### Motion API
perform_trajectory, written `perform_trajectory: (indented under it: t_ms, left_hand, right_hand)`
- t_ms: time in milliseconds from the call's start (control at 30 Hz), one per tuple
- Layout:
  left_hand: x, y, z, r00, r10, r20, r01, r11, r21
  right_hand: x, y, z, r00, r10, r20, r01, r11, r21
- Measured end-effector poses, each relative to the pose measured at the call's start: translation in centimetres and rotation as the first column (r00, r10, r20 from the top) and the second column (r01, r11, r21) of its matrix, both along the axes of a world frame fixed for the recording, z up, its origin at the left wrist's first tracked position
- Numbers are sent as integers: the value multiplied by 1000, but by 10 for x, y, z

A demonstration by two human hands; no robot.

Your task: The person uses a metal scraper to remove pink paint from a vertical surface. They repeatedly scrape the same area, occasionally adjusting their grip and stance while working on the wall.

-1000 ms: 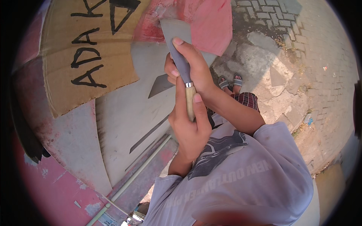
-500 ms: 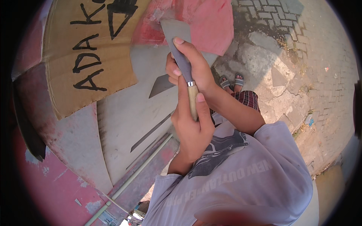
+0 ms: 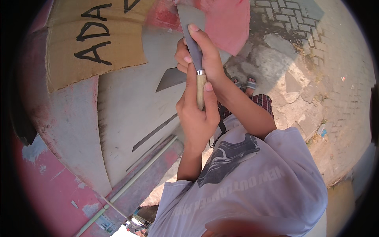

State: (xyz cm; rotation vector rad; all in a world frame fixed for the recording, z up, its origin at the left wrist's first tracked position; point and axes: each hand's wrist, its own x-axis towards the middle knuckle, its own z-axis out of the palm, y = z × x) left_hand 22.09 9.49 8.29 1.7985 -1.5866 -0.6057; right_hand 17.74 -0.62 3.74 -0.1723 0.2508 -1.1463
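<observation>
A putty knife with a pale wooden handle [image 3: 200, 93], a shiny ferrule and a grey, widening blade [image 3: 194, 19] is held in front of me, blade pointing away. My left hand [image 3: 196, 112] wraps round the handle, its thumb lying along the wood. My right hand [image 3: 206, 53] grips the blade above the ferrule, thumb pressed flat on the metal and fingers curled behind it. Part of the blade is covered by this thumb, and the blade's far end reaches close to the top of the view.
Beyond my hands is a pale panel [image 3: 122, 112] with dark slots, next to red and pink surfaces [image 3: 229, 27]. A cardboard sheet [image 3: 126, 51] with black lettering lies at the upper left. A pale green pipe [image 3: 128, 185] runs along the lower left. Broken paving [image 3: 304, 91] stretches to the right.
Both hands and the putty knife have shifted a little upward in the view, their grip looking the same. The cardboard also sits higher, so the view itself has moved.
</observation>
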Motion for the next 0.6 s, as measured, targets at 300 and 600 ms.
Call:
perform_trajectory:
  t_ms: [300,600]
  left_hand:
    - [-3,2,7,999,7,-46,-8,999,-32]
    - [-13,2,20,997,57,-53,-54,996,73]
  right_hand:
    - [2,2,0,999,-33,-10,33,999,38]
    - [-3,0,7,999,-36,-27,35,999,-24]
